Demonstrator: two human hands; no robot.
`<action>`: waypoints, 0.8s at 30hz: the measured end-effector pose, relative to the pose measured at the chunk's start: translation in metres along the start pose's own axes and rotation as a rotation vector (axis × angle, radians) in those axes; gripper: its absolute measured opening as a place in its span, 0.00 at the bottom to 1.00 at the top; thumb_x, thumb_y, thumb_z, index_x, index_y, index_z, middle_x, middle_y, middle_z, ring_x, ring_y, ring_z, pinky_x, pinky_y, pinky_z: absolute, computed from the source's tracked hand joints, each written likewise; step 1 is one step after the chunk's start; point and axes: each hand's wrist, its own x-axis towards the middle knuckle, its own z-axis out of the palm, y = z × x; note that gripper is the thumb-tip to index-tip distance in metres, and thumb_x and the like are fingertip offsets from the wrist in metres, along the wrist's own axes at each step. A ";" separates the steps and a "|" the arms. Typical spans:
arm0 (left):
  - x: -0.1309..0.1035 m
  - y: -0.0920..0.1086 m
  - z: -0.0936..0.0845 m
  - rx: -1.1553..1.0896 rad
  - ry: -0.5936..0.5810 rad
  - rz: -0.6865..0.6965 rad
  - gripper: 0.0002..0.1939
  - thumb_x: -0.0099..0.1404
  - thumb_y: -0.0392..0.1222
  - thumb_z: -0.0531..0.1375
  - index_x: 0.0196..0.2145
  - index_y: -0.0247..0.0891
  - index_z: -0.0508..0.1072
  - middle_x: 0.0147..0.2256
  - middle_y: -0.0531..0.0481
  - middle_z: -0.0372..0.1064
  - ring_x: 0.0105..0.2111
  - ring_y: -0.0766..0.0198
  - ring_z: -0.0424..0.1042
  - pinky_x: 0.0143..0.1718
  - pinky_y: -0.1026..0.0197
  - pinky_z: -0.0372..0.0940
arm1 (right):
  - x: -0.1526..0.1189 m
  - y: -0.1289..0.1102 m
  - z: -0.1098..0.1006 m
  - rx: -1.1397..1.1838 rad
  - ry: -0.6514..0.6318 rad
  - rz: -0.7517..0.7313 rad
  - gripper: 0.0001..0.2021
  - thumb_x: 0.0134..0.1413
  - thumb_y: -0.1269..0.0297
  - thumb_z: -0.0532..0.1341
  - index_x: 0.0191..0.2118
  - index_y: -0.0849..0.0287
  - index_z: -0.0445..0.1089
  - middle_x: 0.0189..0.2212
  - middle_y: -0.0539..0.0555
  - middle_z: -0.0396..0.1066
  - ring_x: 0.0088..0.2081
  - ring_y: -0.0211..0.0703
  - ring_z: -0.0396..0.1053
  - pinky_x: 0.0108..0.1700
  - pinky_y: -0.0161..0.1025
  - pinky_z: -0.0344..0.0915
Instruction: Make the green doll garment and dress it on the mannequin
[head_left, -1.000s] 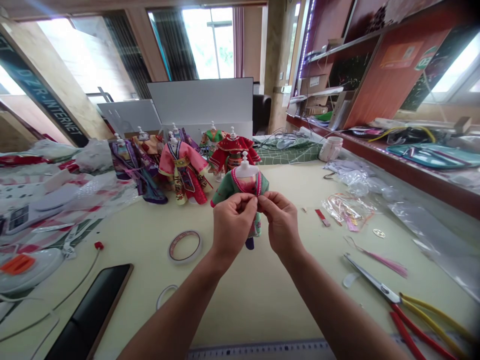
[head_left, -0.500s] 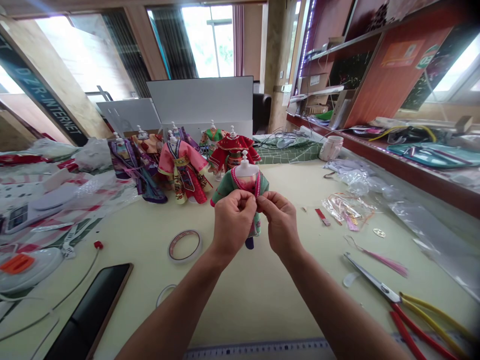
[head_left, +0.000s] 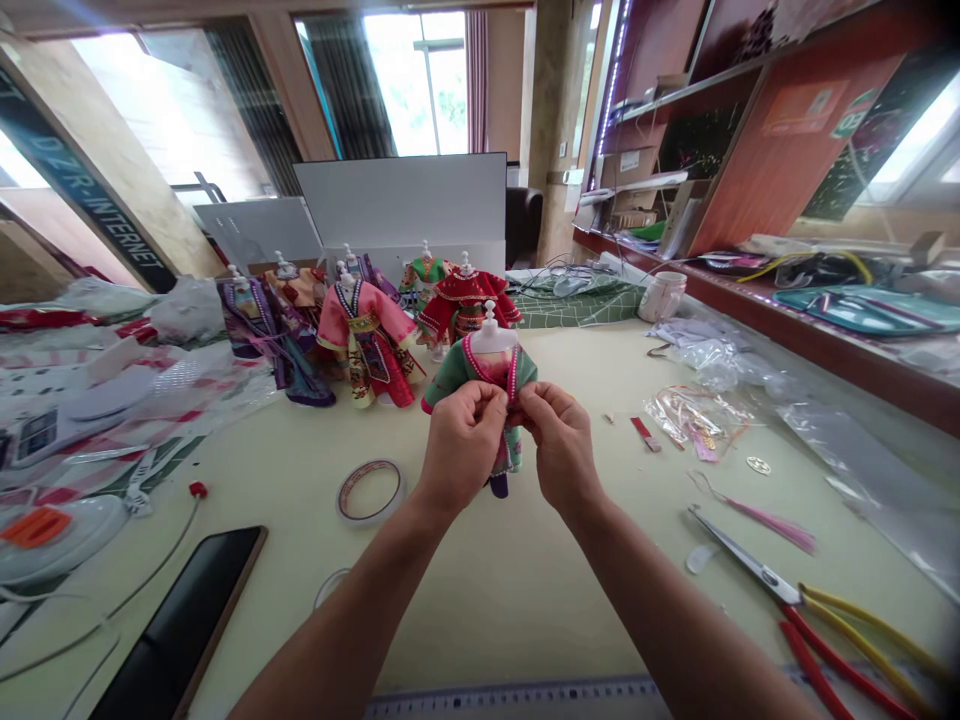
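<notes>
A headless doll (head_left: 491, 345) with a white neck stands upright in front of me. It wears a green robe (head_left: 451, 370) with a pink beaded collar. At the robe's front, just under the collar, my left hand (head_left: 466, 435) is closed in a pinch on the cloth. My right hand (head_left: 556, 435) also pinches at the robe's front, a small gap to the right of the left one. My fingers hide the doll's waist, and any small piece between the fingertips cannot be made out. The lower skirt and a dark foot show between the wrists.
Several dressed dolls (head_left: 367, 335) stand behind. Left are a tape roll (head_left: 369, 492) and a phone (head_left: 180, 620). On the right lie scissors (head_left: 772, 580), pliers with red and yellow handles, a pink tassel (head_left: 776, 520) and plastic bags (head_left: 697, 415). A ruler (head_left: 525, 697) runs along the front.
My two hands have drawn slightly apart at the robe's front, the right one moving a little to the right. The doll stays in place.
</notes>
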 end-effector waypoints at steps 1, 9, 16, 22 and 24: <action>0.000 0.000 0.001 -0.023 0.001 -0.005 0.09 0.59 0.43 0.57 0.27 0.35 0.70 0.20 0.55 0.64 0.18 0.72 0.59 0.19 0.70 0.56 | 0.000 0.000 -0.001 0.003 0.014 0.003 0.08 0.47 0.62 0.61 0.24 0.61 0.64 0.22 0.47 0.63 0.25 0.33 0.61 0.30 0.34 0.59; -0.002 -0.004 0.005 -0.141 0.009 -0.062 0.09 0.58 0.44 0.59 0.27 0.35 0.69 0.18 0.56 0.62 0.16 0.74 0.58 0.15 0.73 0.55 | -0.007 -0.001 -0.009 -0.118 0.073 0.069 0.13 0.48 0.60 0.59 0.19 0.60 0.63 0.17 0.47 0.61 0.19 0.32 0.57 0.23 0.34 0.54; -0.004 -0.001 0.008 -0.143 -0.012 -0.038 0.09 0.59 0.43 0.58 0.28 0.34 0.70 0.21 0.54 0.66 0.18 0.72 0.64 0.19 0.71 0.62 | -0.010 -0.008 -0.006 0.107 -0.046 0.188 0.09 0.42 0.61 0.63 0.23 0.62 0.67 0.18 0.46 0.60 0.20 0.31 0.54 0.23 0.33 0.52; -0.005 0.003 0.007 0.018 0.017 0.036 0.07 0.60 0.41 0.56 0.28 0.34 0.69 0.20 0.55 0.66 0.17 0.73 0.62 0.17 0.72 0.58 | -0.009 -0.006 -0.004 0.140 -0.010 0.139 0.08 0.40 0.63 0.66 0.25 0.61 0.67 0.16 0.44 0.58 0.20 0.31 0.55 0.24 0.32 0.53; -0.005 0.002 0.006 0.088 0.024 0.063 0.07 0.61 0.41 0.55 0.28 0.34 0.68 0.20 0.54 0.66 0.18 0.73 0.62 0.18 0.72 0.58 | -0.010 -0.006 -0.003 0.128 -0.026 0.120 0.09 0.43 0.62 0.65 0.24 0.61 0.66 0.17 0.45 0.60 0.21 0.31 0.56 0.24 0.32 0.53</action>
